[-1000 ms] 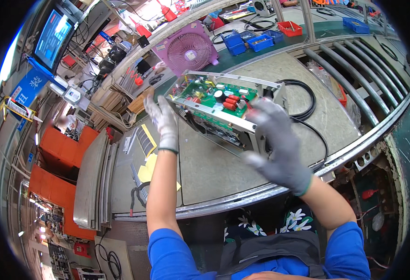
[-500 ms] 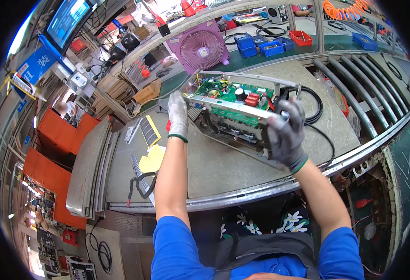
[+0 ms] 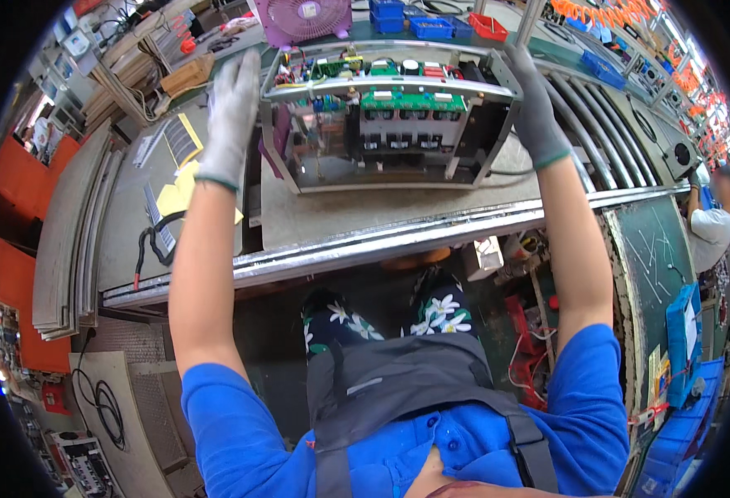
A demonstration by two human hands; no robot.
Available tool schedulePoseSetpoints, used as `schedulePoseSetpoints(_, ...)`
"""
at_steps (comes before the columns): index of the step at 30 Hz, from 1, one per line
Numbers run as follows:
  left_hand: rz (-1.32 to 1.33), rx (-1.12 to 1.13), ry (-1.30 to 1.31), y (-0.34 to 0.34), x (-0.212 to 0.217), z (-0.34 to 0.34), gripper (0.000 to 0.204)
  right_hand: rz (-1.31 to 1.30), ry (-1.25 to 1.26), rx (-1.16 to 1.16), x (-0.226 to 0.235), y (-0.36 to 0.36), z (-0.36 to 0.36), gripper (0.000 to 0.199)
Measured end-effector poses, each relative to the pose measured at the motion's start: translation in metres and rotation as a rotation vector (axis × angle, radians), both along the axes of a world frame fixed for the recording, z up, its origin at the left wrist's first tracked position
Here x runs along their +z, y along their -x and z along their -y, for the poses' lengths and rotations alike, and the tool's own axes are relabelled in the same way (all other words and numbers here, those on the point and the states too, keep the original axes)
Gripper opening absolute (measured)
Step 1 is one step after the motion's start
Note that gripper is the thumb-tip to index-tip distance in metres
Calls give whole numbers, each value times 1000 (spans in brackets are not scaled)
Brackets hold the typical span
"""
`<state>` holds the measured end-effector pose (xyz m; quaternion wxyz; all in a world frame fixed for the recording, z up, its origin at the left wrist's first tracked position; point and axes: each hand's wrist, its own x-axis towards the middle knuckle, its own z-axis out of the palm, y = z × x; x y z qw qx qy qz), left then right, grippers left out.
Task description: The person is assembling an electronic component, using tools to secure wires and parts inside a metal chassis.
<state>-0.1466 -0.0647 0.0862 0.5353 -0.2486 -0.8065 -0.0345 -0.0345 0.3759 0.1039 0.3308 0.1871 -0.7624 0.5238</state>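
A metal-framed electronic unit [image 3: 390,187] stands upright on the bench, its open front toward me. Inside it I see a green circuit board [image 3: 410,101] along the top and dark components below. My left hand [image 3: 234,116], in a pale grey glove, is beside the frame's left end with fingers stretched out and a little blurred. Whether it touches the frame I cannot tell. At the right end, my right hand [image 3: 537,112], in a darker grey glove, lies along the frame's upper corner with its fingers straight; the contact is partly hidden.
A purple fan [image 3: 307,18] and blue bins [image 3: 431,27] are behind the unit, beside a red bin [image 3: 488,26]. Metal rollers [image 3: 601,133] adjoin the bench on the right. Yellow paper [image 3: 178,191] and a black cable [image 3: 159,236] lie left. Another person [image 3: 712,228] is at far right.
The unit has gone from tilted and skewed in my hands to standing square on the bench. My fingers have straightened at both its ends. The view has shifted.
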Motion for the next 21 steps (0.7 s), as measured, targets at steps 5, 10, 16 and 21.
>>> schedulePoseSetpoints(5, 965, -379, -861, 2, 31, -39, 43, 364, 83, -118, 15, 12, 2, 47)
schedulePoseSetpoints(10, 1124, -537, -754, -24, 40, -32, 50, 365, 94, -36, 11, 12, -2, 50)
schedulePoseSetpoints(16, 633, -375, -200, -55, 24, -7, 45, 137, -90, -176, 12, -58, 26, 58)
schedulePoseSetpoints(21, 721, -554, -798, -207, -42, -14, 50, 380, 397, -133, -34, -186, 73, 61)
